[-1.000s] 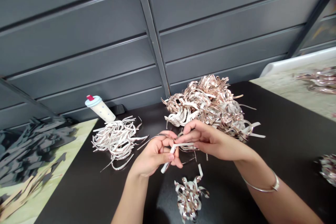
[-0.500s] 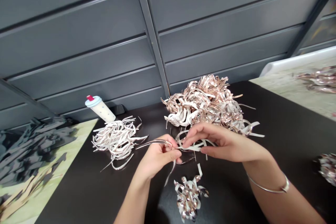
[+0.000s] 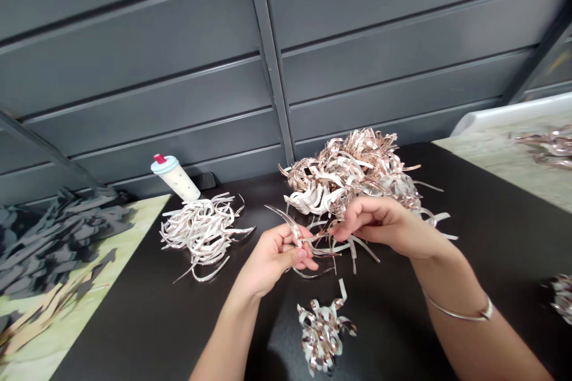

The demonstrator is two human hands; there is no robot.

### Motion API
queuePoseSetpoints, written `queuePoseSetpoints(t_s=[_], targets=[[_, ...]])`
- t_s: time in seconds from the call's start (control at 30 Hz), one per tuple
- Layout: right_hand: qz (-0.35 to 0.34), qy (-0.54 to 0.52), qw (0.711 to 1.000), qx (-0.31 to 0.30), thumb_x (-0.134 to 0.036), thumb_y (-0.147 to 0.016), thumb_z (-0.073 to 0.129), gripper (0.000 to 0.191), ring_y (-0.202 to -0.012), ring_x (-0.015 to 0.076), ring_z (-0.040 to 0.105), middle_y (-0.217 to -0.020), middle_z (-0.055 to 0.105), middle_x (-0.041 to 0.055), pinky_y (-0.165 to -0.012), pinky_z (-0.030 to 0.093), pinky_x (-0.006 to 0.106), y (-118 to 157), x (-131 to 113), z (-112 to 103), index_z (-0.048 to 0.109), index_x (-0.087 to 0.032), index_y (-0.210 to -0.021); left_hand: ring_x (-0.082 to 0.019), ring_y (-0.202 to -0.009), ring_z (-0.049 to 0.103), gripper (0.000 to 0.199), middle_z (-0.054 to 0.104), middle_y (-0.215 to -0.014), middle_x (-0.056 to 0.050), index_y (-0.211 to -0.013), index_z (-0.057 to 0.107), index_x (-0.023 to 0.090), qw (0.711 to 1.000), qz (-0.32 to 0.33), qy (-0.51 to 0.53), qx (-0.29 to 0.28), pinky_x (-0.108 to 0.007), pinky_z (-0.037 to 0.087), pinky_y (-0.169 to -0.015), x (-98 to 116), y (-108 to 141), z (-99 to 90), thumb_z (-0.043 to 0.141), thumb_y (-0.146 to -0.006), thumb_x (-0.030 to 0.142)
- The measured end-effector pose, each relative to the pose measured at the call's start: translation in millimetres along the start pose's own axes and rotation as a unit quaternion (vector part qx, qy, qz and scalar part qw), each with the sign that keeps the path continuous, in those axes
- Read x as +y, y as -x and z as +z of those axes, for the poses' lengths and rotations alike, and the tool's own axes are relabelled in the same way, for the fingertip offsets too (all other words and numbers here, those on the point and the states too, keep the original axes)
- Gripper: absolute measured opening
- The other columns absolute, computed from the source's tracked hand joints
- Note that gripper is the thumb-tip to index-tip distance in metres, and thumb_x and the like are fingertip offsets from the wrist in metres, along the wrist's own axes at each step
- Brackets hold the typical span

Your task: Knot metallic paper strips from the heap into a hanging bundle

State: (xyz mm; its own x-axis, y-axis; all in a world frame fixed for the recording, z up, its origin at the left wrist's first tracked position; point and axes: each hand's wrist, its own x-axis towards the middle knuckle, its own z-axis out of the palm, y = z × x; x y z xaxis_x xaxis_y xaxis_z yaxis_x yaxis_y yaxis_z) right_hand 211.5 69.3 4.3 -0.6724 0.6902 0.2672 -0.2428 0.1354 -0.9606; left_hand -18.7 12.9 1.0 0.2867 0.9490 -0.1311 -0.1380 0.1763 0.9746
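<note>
My left hand (image 3: 279,253) pinches a thin strip with a shiny face (image 3: 286,217), one end of which sticks up to the left. Facing it, my right hand (image 3: 379,223) has its thumb and fingertips closed on the strip's other part, so a short stretch runs between both hands. Loose white and rose-gold strips (image 3: 357,244) lie on the table below my fingers. Behind my right hand rises a large heap of shiny rose-gold strips (image 3: 357,161). Nearer to me sits a small pile of curled strips (image 3: 322,333).
White strips (image 3: 201,229) form a pile at the left of the black table (image 3: 147,321). A tumbler (image 3: 179,178) with a red-tipped lid stands behind it. Dark cut pieces (image 3: 53,238) cover a pale surface at far left. Another curled pile (image 3: 562,294) lies at the right edge.
My right hand has gone from spread fingers to a pinch on the strip. In my left hand, the strip's free end has swung upward. The view has shifted slightly.
</note>
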Motion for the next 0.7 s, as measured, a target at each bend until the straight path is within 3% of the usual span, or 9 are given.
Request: queuePoseSetpoints(t_s=[0.2, 0.33, 0.43, 0.5, 0.57, 0.63, 0.7], targets=[[0.023, -0.005, 0.997, 0.076, -0.017, -0.073, 0.074, 0.011, -0.088, 0.0207, 0.073, -0.084, 0.077, 0.0061, -0.075, 0.059, 0.027, 5, 0, -21, 0.063, -0.018, -0.073, -0.013, -0.057, 0.067, 0.032, 0.062, -0.069, -0.001, -0.085, 0.062, 0.012, 0.998, -0.033, -0.050, -0.029, -0.018, 0.043, -0.052, -1, -3, -4.0, 0.078, -0.066, 0.032], [0.021, -0.009, 0.997, 0.076, -0.021, -0.073, 0.075, 0.010, -0.084, 0.0205, 0.073, -0.084, 0.077, 0.0067, -0.075, 0.059, 0.028, 2, 2, -30, 0.066, -0.018, -0.075, -0.007, -0.047, 0.053, 0.029, 0.058, -0.066, 0.001, -0.083, 0.059, 0.013, 0.989, -0.018, -0.127, -0.074, -0.019, 0.036, -0.048, -1, -1, -6.0, 0.067, -0.076, 0.040], [-0.049, -0.035, 0.985, 0.159, -0.024, -0.077, 0.073, 0.011, -0.084, 0.0170, 0.072, -0.087, 0.076, 0.0033, -0.079, 0.059, 0.029, 0, 4, -35, 0.067, -0.021, -0.085, -0.006, -0.046, 0.043, 0.029, 0.052, -0.061, 0.004, -0.076, 0.056, 0.015, 0.962, 0.057, -0.267, -0.005, -0.019, 0.032, -0.048, 0, 3, -5.1, 0.050, -0.089, 0.041], [-0.110, -0.028, 0.960, 0.255, -0.027, -0.081, 0.068, 0.009, -0.085, 0.0146, 0.071, -0.086, 0.074, 0.0008, -0.081, 0.057, 0.028, -2, 3, -34, 0.066, -0.023, -0.089, -0.008, -0.049, 0.047, 0.032, 0.052, -0.058, 0.004, -0.072, 0.055, 0.017, 0.922, 0.086, -0.372, 0.065, -0.020, 0.033, -0.051, 2, 6, -1.8, 0.044, -0.093, 0.037], [-0.151, 0.033, 0.942, 0.299, -0.030, -0.085, 0.063, 0.008, -0.084, 0.0137, 0.069, -0.084, 0.071, 0.0004, -0.079, 0.056, 0.027, -3, 2, -23, 0.065, -0.024, -0.090, -0.010, -0.054, 0.052, 0.032, 0.057, -0.059, 0.003, -0.068, 0.055, 0.017, 0.881, 0.102, -0.451, 0.101, -0.021, 0.035, -0.055, 3, 8, 3.6, 0.043, -0.093, 0.034], [-0.165, 0.145, 0.941, 0.257, -0.035, -0.086, 0.063, 0.012, -0.083, 0.0155, 0.066, -0.084, 0.069, 0.0021, -0.076, 0.055, 0.029, -5, 2, -3, 0.064, -0.023, -0.090, -0.011, -0.057, 0.055, 0.032, 0.061, -0.063, 0.001, -0.067, 0.055, 0.018, 0.853, 0.120, -0.497, 0.103, -0.022, 0.035, -0.058, 4, 10, 9.7, 0.044, -0.093, 0.030], [-0.171, 0.276, 0.931, 0.165, -0.039, -0.077, 0.072, 0.024, -0.086, 0.0193, 0.063, -0.089, 0.066, 0.0045, -0.078, 0.052, 0.034, -9, 6, 23, 0.063, -0.021, -0.090, -0.012, -0.057, 0.055, 0.027, 0.063, -0.066, 0.000, -0.070, 0.058, 0.018, 0.839, 0.137, -0.518, 0.098, -0.023, 0.034, -0.057, 4, 12, 14.5, 0.044, -0.093, 0.026]])
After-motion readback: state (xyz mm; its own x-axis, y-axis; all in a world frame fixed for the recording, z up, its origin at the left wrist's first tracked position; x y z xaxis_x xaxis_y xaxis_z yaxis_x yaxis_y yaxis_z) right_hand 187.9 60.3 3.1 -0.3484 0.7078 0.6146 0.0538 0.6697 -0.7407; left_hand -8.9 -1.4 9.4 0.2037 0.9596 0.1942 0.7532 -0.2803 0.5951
